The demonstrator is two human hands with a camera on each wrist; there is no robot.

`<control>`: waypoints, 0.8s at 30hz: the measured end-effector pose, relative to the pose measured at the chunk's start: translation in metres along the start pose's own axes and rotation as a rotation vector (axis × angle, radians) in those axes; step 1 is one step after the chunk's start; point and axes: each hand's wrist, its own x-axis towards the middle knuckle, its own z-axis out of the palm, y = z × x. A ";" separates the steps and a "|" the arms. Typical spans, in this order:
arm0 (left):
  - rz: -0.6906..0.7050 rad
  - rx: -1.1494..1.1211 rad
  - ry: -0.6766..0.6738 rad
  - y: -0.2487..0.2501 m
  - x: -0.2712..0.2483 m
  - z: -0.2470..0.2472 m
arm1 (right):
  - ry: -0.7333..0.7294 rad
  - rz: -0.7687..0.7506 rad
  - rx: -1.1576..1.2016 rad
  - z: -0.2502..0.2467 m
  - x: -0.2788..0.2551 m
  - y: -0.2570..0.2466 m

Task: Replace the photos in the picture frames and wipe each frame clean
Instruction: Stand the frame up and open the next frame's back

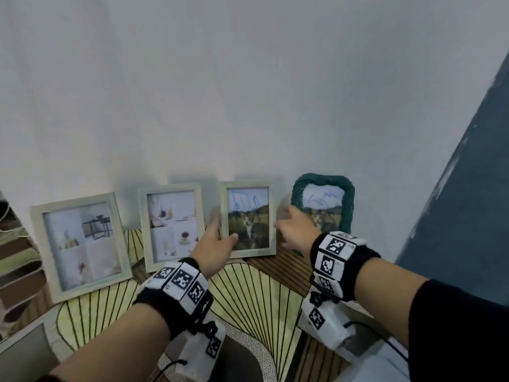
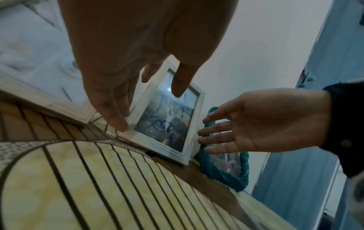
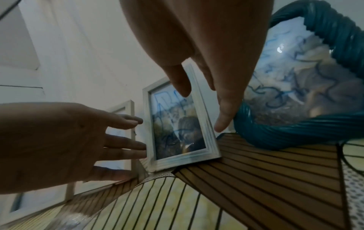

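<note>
Four picture frames lean against the white wall. The third, a small pale frame (image 1: 248, 219) (image 2: 167, 124) (image 3: 177, 124), holds a landscape photo with blue scribbles on its glass. My left hand (image 1: 217, 238) (image 2: 122, 65) (image 3: 55, 140) reaches to its left edge with straight fingers touching the rim and the thumb in front of the glass. My right hand (image 1: 292, 230) (image 2: 256, 124) (image 3: 197, 38) is spread flat just off its right edge, in front of the teal woven frame (image 1: 323, 202) (image 2: 222, 171) (image 3: 295, 137), whose glass is also scribbled.
Two larger pale frames (image 1: 80, 246) (image 1: 172, 226) with light collage photos stand to the left. A yellow mat with black fan lines (image 1: 248, 293) covers the wooden slatted surface (image 1: 281, 268). A blue panel (image 1: 468, 216) rises at the right. A grey-framed panel (image 1: 24, 351) lies bottom left.
</note>
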 end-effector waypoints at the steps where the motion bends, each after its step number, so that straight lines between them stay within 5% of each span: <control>1: 0.012 0.033 0.006 -0.004 0.005 0.002 | -0.021 0.013 -0.023 0.000 0.004 0.001; 12: 0.016 -0.040 0.026 -0.006 0.012 -0.009 | -0.177 0.072 0.166 0.001 0.006 0.006; 17: 0.086 -0.097 0.030 0.022 -0.019 -0.046 | -0.130 -0.146 -0.027 -0.011 -0.025 -0.018; 24: 0.407 -0.047 0.079 0.060 -0.109 -0.090 | 0.024 -0.497 -0.199 -0.030 -0.114 -0.058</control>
